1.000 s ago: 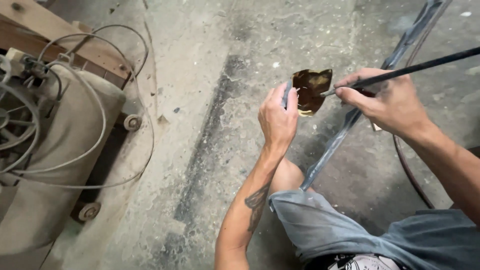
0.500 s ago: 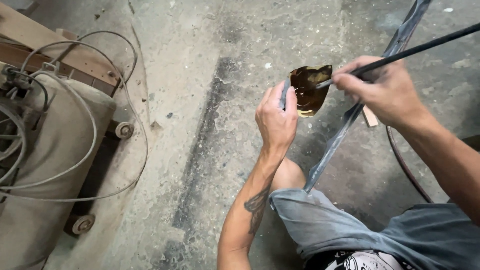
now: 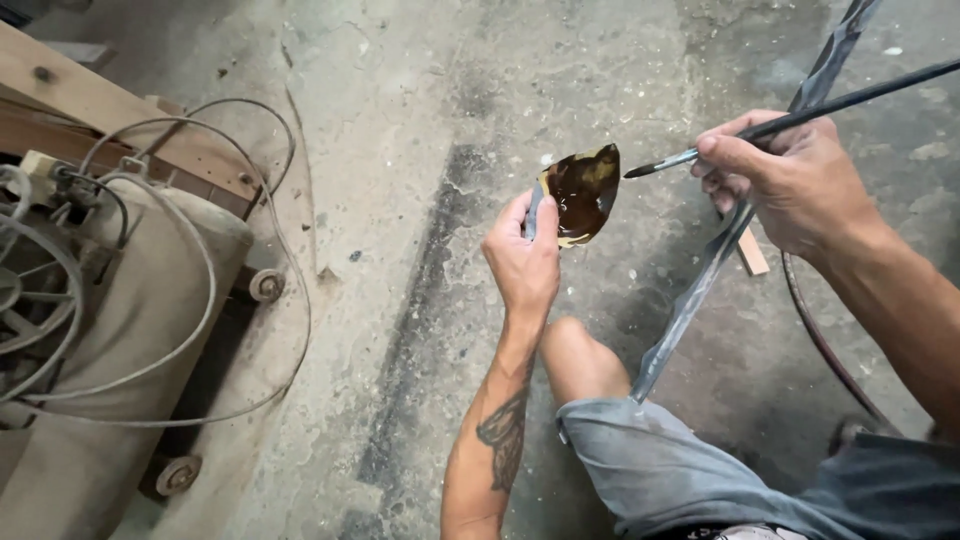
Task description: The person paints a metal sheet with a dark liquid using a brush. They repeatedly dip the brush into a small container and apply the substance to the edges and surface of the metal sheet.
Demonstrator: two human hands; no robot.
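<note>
Over on the far left, the old air compressor [image 3: 90, 330] sits on its little wheels with cables looped across the tank, a wooden plank [image 3: 120, 120] behind it, and the concrete floor [image 3: 400, 200] runs out bare toward the middle.

Now the centre: the left hand [image 3: 522, 262] is up, fingers and thumb closed around the edge of a small cut-down container [image 3: 580, 193], which looks coated inside with a dark brown liquid. It's held above the floor, just over the bent knee [image 3: 580, 360], its open face tipped toward the right. That tilt is the worry, I'd say: lean it further and the dark stuff could run over the lip onto the fingers or the grey shorts [image 3: 660, 470].

Moving right, the brush [image 3: 800, 118]. Its long axis runs from the upper right edge of the view down to the lower left, tip pointing at the container's mouth, close to it but not touching as far as I can tell. The right hand [image 3: 790, 185] pinches the handle between thumb and fingers, closed tight. A loaded tip could drip in that gap.

Beneath that hand, a long dark metal strip [image 3: 700, 290] slants across the floor, a small wood block [image 3: 752, 252] beside it and a curved hose [image 3: 820, 340] further right.
</note>
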